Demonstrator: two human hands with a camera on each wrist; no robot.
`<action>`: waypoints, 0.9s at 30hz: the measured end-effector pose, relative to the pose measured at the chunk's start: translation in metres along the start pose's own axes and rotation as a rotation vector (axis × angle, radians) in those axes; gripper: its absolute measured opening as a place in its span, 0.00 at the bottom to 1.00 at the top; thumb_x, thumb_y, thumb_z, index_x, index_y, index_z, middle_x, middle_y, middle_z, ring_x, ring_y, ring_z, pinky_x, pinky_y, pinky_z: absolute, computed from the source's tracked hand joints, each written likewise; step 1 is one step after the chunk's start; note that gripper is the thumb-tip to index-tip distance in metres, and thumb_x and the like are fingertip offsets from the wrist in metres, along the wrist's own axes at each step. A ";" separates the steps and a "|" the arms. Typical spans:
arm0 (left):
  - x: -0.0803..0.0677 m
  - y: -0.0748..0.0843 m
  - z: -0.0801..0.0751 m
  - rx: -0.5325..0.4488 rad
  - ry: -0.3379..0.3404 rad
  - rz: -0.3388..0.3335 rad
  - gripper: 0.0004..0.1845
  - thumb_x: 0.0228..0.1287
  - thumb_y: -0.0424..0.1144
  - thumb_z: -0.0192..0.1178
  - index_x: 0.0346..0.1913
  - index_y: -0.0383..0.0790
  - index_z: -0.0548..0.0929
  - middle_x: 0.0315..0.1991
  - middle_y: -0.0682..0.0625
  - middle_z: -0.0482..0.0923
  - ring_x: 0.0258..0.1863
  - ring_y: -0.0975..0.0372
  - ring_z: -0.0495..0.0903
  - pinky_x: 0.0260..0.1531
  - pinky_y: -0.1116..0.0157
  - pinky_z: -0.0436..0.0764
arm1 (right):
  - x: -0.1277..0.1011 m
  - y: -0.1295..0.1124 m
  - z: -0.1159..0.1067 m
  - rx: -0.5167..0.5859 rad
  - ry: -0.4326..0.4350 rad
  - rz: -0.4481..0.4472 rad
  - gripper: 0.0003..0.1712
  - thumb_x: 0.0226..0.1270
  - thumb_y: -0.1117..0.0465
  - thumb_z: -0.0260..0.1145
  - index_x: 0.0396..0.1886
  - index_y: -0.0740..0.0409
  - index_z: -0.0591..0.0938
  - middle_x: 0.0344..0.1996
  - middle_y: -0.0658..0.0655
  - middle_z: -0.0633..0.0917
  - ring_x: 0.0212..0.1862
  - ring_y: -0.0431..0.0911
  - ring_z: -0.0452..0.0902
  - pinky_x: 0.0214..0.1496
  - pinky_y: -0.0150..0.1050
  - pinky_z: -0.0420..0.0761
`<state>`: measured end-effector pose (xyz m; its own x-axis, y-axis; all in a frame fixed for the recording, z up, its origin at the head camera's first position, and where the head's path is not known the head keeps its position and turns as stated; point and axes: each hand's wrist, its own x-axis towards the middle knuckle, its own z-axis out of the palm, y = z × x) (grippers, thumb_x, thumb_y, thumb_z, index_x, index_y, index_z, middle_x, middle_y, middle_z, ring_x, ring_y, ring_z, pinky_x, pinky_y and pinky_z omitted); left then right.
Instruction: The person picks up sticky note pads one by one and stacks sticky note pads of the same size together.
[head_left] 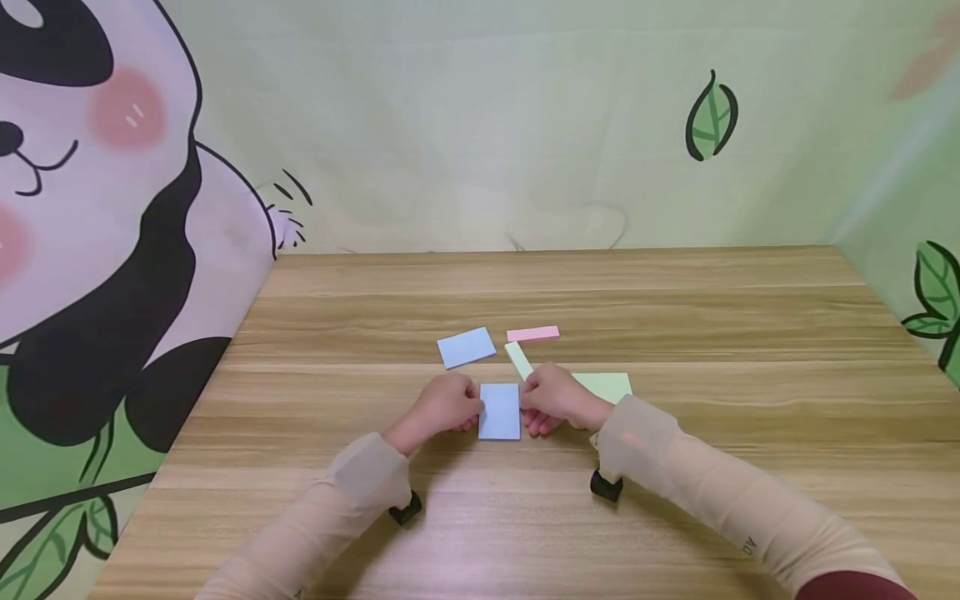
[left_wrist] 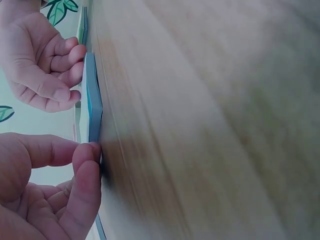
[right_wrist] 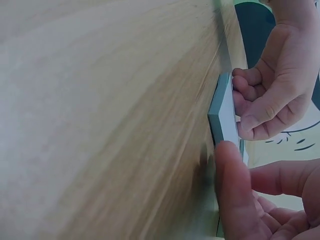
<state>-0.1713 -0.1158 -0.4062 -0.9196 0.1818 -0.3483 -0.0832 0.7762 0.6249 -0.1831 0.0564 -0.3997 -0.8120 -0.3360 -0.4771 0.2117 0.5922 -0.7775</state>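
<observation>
A blue sticky-note pad (head_left: 499, 412) lies upright-wise on the wooden table, between both hands. My left hand (head_left: 446, 402) pinches its left edge with thumb and forefinger; the left wrist view shows these fingertips at the corner of the pad (left_wrist: 92, 102). On the opposite side, my right hand (head_left: 557, 395) holds the right edge, fingers curled. In the right wrist view its thumb tip overlaps the near corner of the pad (right_wrist: 225, 110). Just beyond the right hand lies a narrow pale green strip pad (head_left: 518, 360), its lower end hidden by that hand.
A second blue pad (head_left: 466, 347) lies tilted behind the left hand. Further back is a narrow pink strip pad (head_left: 533, 333). A wider pale green pad (head_left: 606, 384) sits partly under the right wrist in the head view. A printed wall (head_left: 480, 125) borders the table's back edge.
</observation>
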 end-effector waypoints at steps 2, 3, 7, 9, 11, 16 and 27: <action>0.000 -0.001 -0.001 0.018 0.013 0.019 0.06 0.55 0.34 0.54 0.23 0.38 0.75 0.16 0.51 0.75 0.16 0.65 0.73 0.17 0.71 0.73 | 0.000 -0.001 0.000 -0.004 0.022 -0.012 0.05 0.59 0.68 0.55 0.26 0.66 0.75 0.15 0.56 0.78 0.15 0.41 0.74 0.17 0.31 0.75; 0.000 -0.002 -0.002 0.030 0.024 0.033 0.06 0.54 0.34 0.54 0.23 0.38 0.75 0.16 0.51 0.75 0.16 0.65 0.72 0.17 0.71 0.72 | -0.001 -0.002 0.000 -0.007 0.032 -0.019 0.05 0.59 0.68 0.55 0.27 0.66 0.75 0.15 0.56 0.78 0.15 0.41 0.74 0.17 0.32 0.75; 0.000 -0.005 -0.005 0.077 0.073 0.084 0.05 0.52 0.34 0.54 0.23 0.40 0.76 0.16 0.53 0.75 0.16 0.64 0.71 0.17 0.71 0.70 | 0.000 -0.004 0.000 -0.016 0.071 -0.074 0.05 0.58 0.67 0.56 0.27 0.67 0.75 0.15 0.56 0.77 0.14 0.41 0.73 0.17 0.31 0.74; 0.000 -0.005 -0.007 0.108 0.105 0.105 0.04 0.51 0.35 0.55 0.23 0.40 0.76 0.16 0.53 0.74 0.17 0.64 0.70 0.18 0.71 0.68 | 0.001 -0.004 0.001 -0.015 0.092 -0.103 0.06 0.58 0.67 0.57 0.26 0.66 0.76 0.15 0.56 0.77 0.15 0.41 0.73 0.18 0.31 0.74; 0.001 -0.005 -0.009 0.134 0.141 0.120 0.04 0.51 0.36 0.56 0.23 0.41 0.77 0.17 0.53 0.73 0.18 0.64 0.69 0.18 0.71 0.67 | 0.003 -0.005 0.001 -0.010 0.113 -0.135 0.06 0.58 0.66 0.57 0.27 0.66 0.76 0.16 0.55 0.77 0.16 0.41 0.72 0.19 0.30 0.74; 0.006 -0.002 -0.016 0.168 0.215 0.125 0.04 0.51 0.38 0.56 0.25 0.41 0.77 0.20 0.53 0.72 0.21 0.62 0.68 0.21 0.70 0.65 | 0.006 -0.007 0.001 0.043 0.152 -0.182 0.08 0.57 0.66 0.58 0.33 0.67 0.78 0.21 0.55 0.78 0.23 0.40 0.72 0.26 0.30 0.75; 0.015 0.002 -0.026 0.111 0.329 0.136 0.04 0.53 0.35 0.55 0.30 0.39 0.78 0.29 0.49 0.78 0.26 0.60 0.71 0.25 0.68 0.68 | 0.016 -0.012 0.000 0.425 0.040 -0.114 0.19 0.60 0.68 0.54 0.49 0.75 0.71 0.42 0.69 0.78 0.32 0.40 0.77 0.47 0.39 0.77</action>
<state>-0.1952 -0.1270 -0.3922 -0.9951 0.0984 -0.0127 0.0741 0.8220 0.5647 -0.1986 0.0442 -0.3979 -0.8618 -0.3484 -0.3687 0.3177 0.1959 -0.9277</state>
